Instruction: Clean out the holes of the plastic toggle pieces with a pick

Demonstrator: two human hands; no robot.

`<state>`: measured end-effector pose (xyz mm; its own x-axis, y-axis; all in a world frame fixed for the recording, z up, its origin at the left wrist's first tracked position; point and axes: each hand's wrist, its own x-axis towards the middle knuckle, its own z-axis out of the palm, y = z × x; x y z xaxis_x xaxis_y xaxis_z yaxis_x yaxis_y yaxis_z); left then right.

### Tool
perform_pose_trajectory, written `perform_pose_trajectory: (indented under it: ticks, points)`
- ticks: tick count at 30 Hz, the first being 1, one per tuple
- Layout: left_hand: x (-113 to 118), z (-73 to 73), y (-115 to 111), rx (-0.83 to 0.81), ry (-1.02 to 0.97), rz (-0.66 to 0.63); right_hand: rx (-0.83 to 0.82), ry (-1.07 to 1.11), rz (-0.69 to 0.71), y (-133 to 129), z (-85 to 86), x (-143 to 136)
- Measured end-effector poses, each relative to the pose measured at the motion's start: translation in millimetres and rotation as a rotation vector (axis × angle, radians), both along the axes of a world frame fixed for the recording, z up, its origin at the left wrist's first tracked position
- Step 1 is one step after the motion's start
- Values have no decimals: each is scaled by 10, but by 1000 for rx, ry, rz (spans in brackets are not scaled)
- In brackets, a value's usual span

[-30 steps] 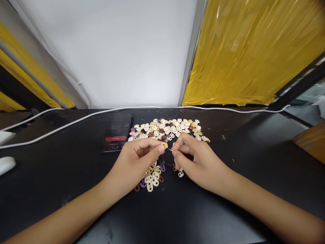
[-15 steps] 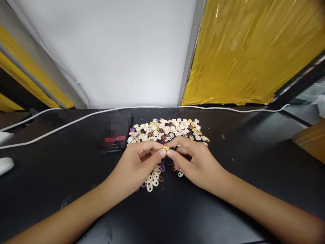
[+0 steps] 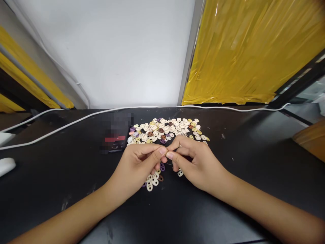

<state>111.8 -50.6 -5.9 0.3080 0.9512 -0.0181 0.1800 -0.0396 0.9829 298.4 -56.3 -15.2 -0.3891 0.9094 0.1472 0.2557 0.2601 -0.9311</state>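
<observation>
My left hand and my right hand meet over the table, thumb and forefinger of each pinched together. Between the fingertips is a small yellow two-holed piece, now almost wholly covered by them. Just beyond my hands lies a wide heap of small oval two-holed pieces, mostly cream, with some yellow, brown and purple. A smaller cluster of such pieces rests below my left hand. Partly under my right hand lies a cream piece.
A dark phone-like device, partly blurred out, lies left of the heap on the black table. A white cable runs along the back edge below a white panel. A white rounded object sits at far left.
The yellow piece showed plainly between my fingertips before. My left thumb has moved up and over it, so little of it shows. The heap looks the same.
</observation>
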Motion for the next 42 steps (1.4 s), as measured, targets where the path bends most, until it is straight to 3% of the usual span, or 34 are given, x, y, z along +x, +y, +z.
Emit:
perform_pose_trajectory:
  ticks: [7,18,25,28,33,42]
  points:
    - [9,-54,-10,0,-103,51,-92,214,-53,-14,-28,-113]
    - [-8,-90,38,-64,-226,1,-310,390,67,73,-18,-85]
    - [2,-98,11,23,-167,50,-344,482,49,58,17,-111]
    - [27,-89,-3,26,-191,67,-363,475,44,57,56,-96]
    - [44,-55,32,-40,-236,46,-248,311,23,76,87,-41]
    - [4,8,67,-3,40,-43,-155,161,30,135,28,39]
